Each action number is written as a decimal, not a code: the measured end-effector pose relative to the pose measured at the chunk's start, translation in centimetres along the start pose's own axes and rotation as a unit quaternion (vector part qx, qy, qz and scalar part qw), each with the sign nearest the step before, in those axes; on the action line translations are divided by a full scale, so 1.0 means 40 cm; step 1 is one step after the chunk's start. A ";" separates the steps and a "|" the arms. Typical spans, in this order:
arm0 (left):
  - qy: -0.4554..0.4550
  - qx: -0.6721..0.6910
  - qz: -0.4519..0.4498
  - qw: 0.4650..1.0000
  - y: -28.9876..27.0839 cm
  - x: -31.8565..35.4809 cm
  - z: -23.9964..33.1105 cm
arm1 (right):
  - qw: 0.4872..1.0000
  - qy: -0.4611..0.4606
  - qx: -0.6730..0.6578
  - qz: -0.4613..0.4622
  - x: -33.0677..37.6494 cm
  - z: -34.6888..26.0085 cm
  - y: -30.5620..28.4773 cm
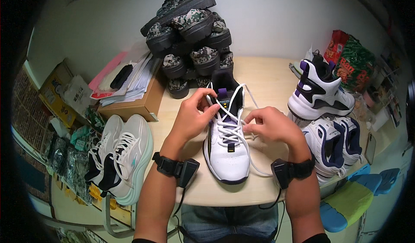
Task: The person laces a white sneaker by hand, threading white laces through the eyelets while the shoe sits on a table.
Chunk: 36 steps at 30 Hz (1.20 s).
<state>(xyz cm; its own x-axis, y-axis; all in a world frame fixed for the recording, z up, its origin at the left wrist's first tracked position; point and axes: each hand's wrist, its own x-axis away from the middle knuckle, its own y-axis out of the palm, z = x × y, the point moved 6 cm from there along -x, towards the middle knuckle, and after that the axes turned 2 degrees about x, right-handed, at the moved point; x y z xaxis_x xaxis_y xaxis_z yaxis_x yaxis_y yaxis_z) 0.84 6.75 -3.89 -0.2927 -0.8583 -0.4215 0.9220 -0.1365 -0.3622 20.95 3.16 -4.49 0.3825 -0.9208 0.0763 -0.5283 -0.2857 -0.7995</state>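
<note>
A white sneaker with a dark sole edge and purple heel tab stands in front of me on the table, toe toward me. White shoelaces criss-cross its tongue, with loose ends at both sides of the collar. At the upper left of its opening, my left hand pinches a shoelace between thumb and fingers. My right hand is beside the right eyelets, its fingers closed on a lace; the fingertips are partly hidden. A loose lace end trails below it toward my right wrist.
Camouflage shoes are piled at the back. A cardboard box bearing papers stands left of them, with two pale grey sneakers nearer. On the right are a white, black and purple high-top, white-and-navy sneakers and a blue-green stool.
</note>
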 end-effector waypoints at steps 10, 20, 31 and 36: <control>0.012 -0.006 0.011 1.000 0.006 0.001 0.012 | 0.998 -0.013 0.066 -0.009 -0.022 0.093 0.061; 0.019 -0.004 0.005 1.000 0.008 -0.001 0.007 | 0.995 -0.026 0.086 -0.037 -0.012 0.056 0.045; 0.014 0.007 0.008 1.000 0.006 0.001 0.004 | 0.996 -0.064 -0.033 0.044 0.001 0.008 -0.001; 0.010 -0.002 0.003 1.000 0.010 0.001 0.007 | 1.000 -0.019 0.018 -0.010 -0.005 0.037 0.024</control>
<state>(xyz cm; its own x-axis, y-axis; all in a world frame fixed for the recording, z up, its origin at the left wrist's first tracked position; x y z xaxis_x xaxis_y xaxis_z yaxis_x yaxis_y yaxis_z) 1.26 6.53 -3.81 -0.2924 -0.8487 -0.4407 0.9228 -0.1296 -0.3627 21.48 3.47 -6.16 0.4218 -0.9040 0.0705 -0.4927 -0.2937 -0.8191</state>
